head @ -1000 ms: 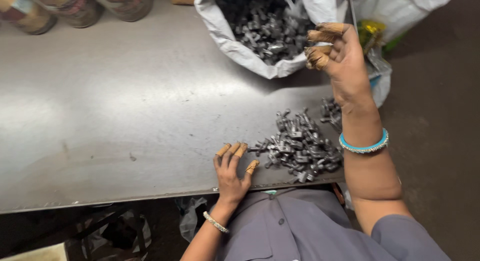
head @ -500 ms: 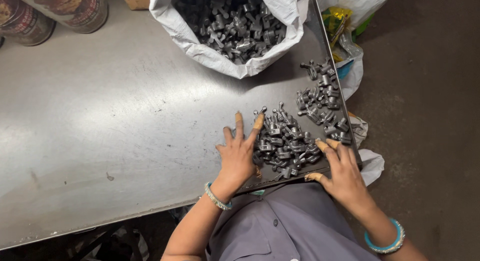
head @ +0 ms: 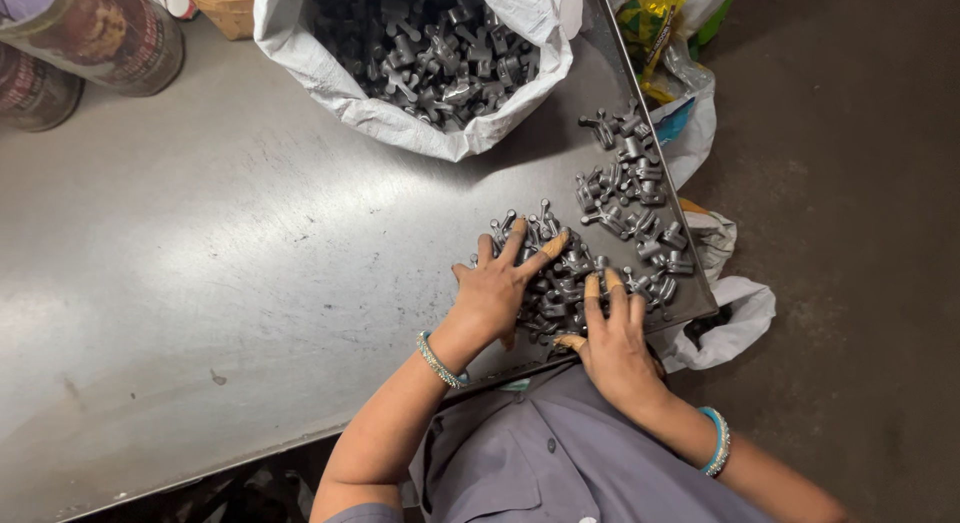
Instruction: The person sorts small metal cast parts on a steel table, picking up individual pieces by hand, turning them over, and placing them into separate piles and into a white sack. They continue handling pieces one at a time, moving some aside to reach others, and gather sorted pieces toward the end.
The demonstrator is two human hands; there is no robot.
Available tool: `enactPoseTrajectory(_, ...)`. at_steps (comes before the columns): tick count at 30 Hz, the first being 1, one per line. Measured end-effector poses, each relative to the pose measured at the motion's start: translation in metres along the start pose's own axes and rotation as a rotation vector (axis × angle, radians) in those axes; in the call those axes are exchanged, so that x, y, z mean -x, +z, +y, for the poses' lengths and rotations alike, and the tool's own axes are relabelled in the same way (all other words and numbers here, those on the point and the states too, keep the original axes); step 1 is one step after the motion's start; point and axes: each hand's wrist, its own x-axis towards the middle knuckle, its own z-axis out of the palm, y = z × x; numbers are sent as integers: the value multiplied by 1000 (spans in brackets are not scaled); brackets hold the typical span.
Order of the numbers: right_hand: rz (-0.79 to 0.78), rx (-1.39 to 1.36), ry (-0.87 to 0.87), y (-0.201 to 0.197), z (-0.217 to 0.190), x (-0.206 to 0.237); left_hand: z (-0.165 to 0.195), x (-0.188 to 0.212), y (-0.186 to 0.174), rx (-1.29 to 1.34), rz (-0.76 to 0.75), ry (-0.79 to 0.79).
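Two hands are at work: the left hand (head: 495, 293) and the right hand (head: 612, 348). One white sack (head: 400, 113) of metal parts stands far. One loose pile of small metal parts (head: 610, 243) lies near; too many to count. Two cans (head: 100, 38) are far left. One woven basket (head: 225, 3) is beside them.

Grey metal fittings (head: 600, 243), loose heap, spread at table's near right corner
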Motion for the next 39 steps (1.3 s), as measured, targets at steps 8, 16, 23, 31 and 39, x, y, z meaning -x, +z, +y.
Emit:
enactPoseTrajectory(8, 42, -16, -132, 24, -31, -22, -28, 20, 10, 174, 139, -96)
enactPoseTrajectory(16, -53, 286, -454, 33, -104, -54, -85, 71, 9, 283, 189, -339)
enactPoseTrajectory(23, -122, 176, -672, 36, -177, -103, -158, 113, 10, 294, 318, -506)
enactPoseTrajectory(31, -171, -462, -363, -19, -102, -83, -160, 176, 25, 287, 468, -732)
enactPoseTrajectory(39, 141, 38, -32, -52, 13, -35, -101, 197, 53, 640, 1013, -767)
